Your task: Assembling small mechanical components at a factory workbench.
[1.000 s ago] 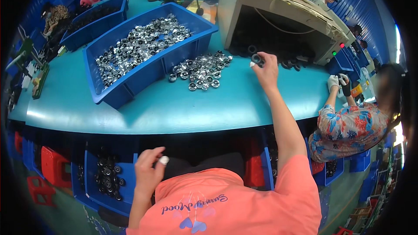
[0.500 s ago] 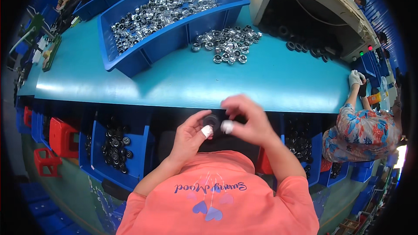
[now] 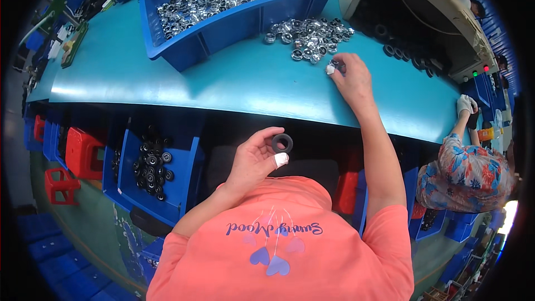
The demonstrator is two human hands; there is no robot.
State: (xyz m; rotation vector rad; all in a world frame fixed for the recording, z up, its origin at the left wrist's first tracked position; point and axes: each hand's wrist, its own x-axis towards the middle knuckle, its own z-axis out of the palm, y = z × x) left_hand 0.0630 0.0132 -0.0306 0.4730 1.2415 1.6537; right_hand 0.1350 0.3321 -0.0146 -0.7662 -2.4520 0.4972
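Left hand [image 3: 253, 161]: thumb and fingers pinching a black ring [image 3: 275, 144], held in the air on the near side of the worktop [image 3: 223, 90] edge. Right hand [image 3: 355, 81]: over the worktop, fingertips pinching a small shiny wheel [image 3: 335, 63], partly hidden, just near and right of the wheel pile [image 3: 312, 38]. Blue bin [image 3: 234, 34] of similar wheels: far left of the pile

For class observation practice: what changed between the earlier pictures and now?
The left hand, empty at first, took a black ring. The right hand let it go, moved forward to the silver pile and gripped a silver wheel. The blue bin stayed put.
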